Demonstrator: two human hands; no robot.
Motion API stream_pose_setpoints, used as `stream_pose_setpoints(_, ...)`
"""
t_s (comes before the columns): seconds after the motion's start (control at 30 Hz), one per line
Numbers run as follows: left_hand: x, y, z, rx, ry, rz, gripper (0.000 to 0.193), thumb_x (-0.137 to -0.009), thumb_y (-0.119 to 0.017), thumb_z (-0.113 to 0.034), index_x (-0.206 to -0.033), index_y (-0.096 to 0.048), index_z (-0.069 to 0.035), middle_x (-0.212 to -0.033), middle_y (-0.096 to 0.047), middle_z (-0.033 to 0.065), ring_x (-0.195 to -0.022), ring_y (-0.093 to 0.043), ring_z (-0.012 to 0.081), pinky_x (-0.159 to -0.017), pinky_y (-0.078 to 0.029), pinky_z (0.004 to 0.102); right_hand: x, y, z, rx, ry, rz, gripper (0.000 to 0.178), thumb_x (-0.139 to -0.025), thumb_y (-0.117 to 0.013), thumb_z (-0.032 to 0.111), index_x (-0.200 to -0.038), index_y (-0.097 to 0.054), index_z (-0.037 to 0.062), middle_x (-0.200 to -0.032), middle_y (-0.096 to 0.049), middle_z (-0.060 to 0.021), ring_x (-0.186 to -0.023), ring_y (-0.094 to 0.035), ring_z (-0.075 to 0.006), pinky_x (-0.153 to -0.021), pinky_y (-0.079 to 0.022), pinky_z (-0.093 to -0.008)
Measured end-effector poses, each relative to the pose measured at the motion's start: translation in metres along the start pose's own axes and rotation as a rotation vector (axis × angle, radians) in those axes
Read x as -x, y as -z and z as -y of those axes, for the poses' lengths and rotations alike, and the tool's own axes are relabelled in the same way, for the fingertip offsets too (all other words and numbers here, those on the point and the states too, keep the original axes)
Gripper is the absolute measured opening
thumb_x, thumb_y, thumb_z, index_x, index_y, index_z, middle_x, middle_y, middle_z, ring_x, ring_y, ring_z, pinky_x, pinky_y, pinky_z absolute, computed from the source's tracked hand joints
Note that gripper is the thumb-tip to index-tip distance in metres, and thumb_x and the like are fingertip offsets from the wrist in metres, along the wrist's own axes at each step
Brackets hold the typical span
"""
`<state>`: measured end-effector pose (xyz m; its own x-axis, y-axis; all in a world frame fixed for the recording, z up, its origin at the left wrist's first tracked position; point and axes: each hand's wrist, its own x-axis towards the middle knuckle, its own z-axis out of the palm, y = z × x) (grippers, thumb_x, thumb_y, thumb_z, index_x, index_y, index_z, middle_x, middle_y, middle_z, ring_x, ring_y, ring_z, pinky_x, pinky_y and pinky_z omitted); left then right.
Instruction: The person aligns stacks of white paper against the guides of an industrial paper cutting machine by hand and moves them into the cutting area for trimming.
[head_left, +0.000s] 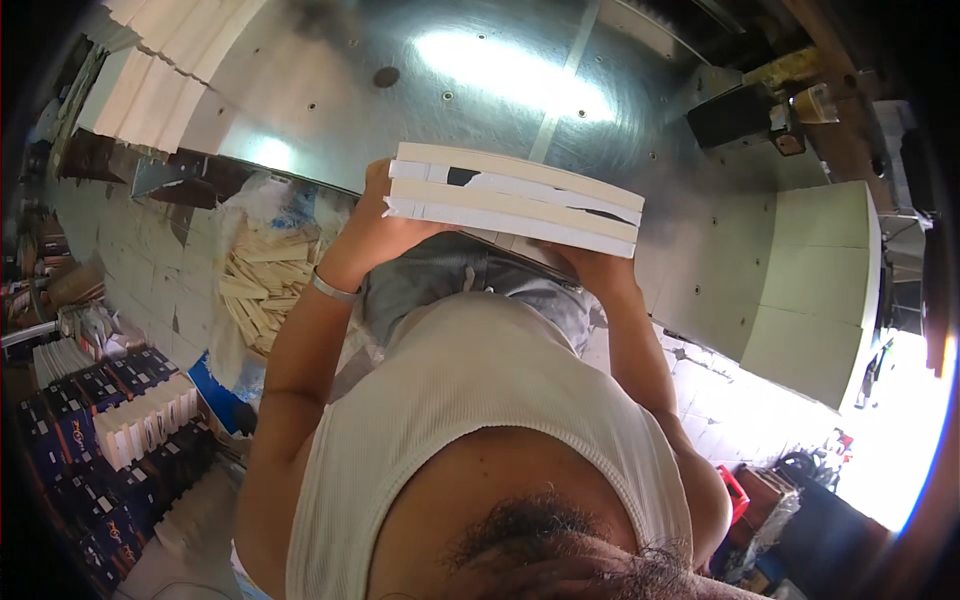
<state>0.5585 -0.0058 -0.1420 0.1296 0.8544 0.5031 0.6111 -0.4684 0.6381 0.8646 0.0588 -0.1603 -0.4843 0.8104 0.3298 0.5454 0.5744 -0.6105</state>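
Note:
A short stack of books (515,200), cream and white page edges facing up, is held between my two hands over the near edge of a metal work table (340,100). Dark patches show between some of its layers. My left hand (385,225) grips the left end, its fingers closed around the side and lower edge. From below, my right hand (597,268) holds the right part of the stack; most of its fingers are hidden behind the books.
Tall cream paper stacks (150,95) stand at the table's left. A pale block-like side panel (815,280) and a dark box (735,115) are at the right. Below left sit a plastic sack of paper strips (265,275) and piles of dark-covered books (110,440).

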Motion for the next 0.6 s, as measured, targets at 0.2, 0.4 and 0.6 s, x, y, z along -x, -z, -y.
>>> stream_pose_setpoints(0.2,0.015,-0.007,0.018,-0.020,0.028,0.087,0.046,-0.073,-0.094,-0.028,-0.109,-0.074,-0.007,-0.106,-0.075,0.0092,-0.098,-0.068,0.0351,-0.091,-0.048,0.0485,0.000,0.004,0.012,-0.201,-0.178,0.033,0.042,-0.070,-0.096,0.027,-0.104,-0.079,0.0087,-0.106,-0.078,-0.0088,-0.102,-0.071,-0.0338,-0.095,-0.052,-0.0417)
stream_pose_setpoints(0.4,0.011,-0.006,0.025,0.025,0.181,0.145,0.049,-0.074,-0.094,-0.034,-0.112,-0.075,-0.010,-0.110,-0.074,0.0095,-0.108,-0.065,0.0345,-0.095,-0.044,0.0470,0.006,-0.006,-0.002,-0.112,-0.214,0.043,0.046,-0.068,-0.097,0.026,-0.106,-0.079,0.0084,-0.107,-0.078,-0.0094,-0.103,-0.070,-0.0337,-0.097,-0.051,-0.0420)
stream_pose_setpoints(0.6,0.017,-0.006,0.024,0.018,0.195,0.132,0.049,-0.075,-0.093,-0.034,-0.113,-0.075,-0.010,-0.112,-0.073,0.0096,-0.108,-0.063,0.0340,-0.100,-0.039,0.0478,0.001,0.002,0.011,-0.137,-0.205,0.039,0.048,-0.068,-0.097,0.027,-0.109,-0.078,0.0083,-0.110,-0.077,-0.0100,-0.105,-0.070,-0.0334,-0.097,-0.051,-0.0427)
